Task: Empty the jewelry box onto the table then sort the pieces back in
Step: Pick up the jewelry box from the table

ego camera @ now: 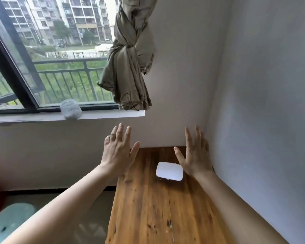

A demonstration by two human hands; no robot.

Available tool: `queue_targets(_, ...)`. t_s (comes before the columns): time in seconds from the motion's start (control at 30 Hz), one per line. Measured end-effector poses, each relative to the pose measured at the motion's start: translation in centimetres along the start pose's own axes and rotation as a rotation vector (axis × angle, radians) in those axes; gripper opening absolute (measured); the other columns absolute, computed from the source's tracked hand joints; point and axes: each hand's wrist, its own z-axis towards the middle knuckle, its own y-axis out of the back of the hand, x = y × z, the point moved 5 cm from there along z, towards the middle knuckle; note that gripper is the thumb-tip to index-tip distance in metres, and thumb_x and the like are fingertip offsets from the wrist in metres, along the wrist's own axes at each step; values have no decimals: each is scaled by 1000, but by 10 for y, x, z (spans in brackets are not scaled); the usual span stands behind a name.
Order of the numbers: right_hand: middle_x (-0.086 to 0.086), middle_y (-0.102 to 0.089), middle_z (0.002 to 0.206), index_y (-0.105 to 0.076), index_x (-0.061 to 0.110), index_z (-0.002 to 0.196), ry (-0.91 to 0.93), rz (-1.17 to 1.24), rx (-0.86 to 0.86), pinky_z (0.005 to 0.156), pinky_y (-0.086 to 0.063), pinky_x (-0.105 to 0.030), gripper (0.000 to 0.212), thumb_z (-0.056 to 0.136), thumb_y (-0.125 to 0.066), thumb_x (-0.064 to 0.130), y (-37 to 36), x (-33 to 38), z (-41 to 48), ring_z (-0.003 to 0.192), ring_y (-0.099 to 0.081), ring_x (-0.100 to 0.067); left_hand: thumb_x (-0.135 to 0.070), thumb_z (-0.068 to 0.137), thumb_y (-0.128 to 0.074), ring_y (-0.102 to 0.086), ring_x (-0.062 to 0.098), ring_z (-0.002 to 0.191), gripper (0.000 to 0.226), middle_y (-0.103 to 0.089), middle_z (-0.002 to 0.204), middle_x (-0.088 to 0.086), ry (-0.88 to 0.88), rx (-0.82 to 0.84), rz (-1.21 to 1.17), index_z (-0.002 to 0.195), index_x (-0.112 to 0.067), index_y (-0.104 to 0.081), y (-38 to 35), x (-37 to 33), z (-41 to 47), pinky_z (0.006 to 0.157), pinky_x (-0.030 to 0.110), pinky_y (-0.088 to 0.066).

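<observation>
The white jewelry box, a rounded rectangle with its lid closed, lies flat on the wooden table toward the far end, nearer the right edge than the left. No pieces of jewelry show on the wood around it. The right hand is raised just right of the box with its 5 fingers spread and pointing away, holding nothing; its wrist overlaps the box's right edge in the picture, though contact cannot be told. The left hand hovers over the table's far left corner, well apart from the box, also empty with fingers spread. Both forearms are bare and reach in from the near side. The table stands in a corner, its far end and right side against pale walls. Further left, a white windowsill carries a small glass jar. Above it is a dark-framed window with a railing, greenery and apartment blocks outside. A grey-green curtain, tied in a knot, hangs at the window's right side, its end just above the sill.
</observation>
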Motion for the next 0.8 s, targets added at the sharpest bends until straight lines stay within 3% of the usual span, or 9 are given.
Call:
queue_targets(0.17,-17,5,167,3,26,160,55,-34,53,118,-22,-55,88,95,-45,60,-60,18,49,152,-11,-42,-56,97,-33,-12,33,148,72,-15,161,17,52,61,-6,154,-14,-22,-46,53,45,115,50,-20)
queue_targets(0.37,-18,5,167,6,26,160,-51,-111,53,118,-18,-51,89,96,-46,59,-133,38,95,152,-10,-42,-58,96,-32,-19,34,146,72,-21,160,17,-82,89,-42,153,-14,-27,-123,114,118,112,50,-24)
queue_targets(0.57,-18,8,167,3,23,160,-384,-195,126,122,-19,-50,87,97,-45,58,-197,55,78,153,-7,-38,-58,97,-30,-16,31,147,71,-19,161,15,-244,295,-195,153,-16,-24,-209,154,155,113,46,-24)
queue_targets(0.8,-12,5,168,-2,27,159,-726,-205,240,120,-19,-46,82,97,-42,61,-230,53,15,154,-8,-34,-58,98,-32,-14,28,147,68,-15,162,10,-381,643,-318,154,-20,-21,-285,124,158,113,47,-25)
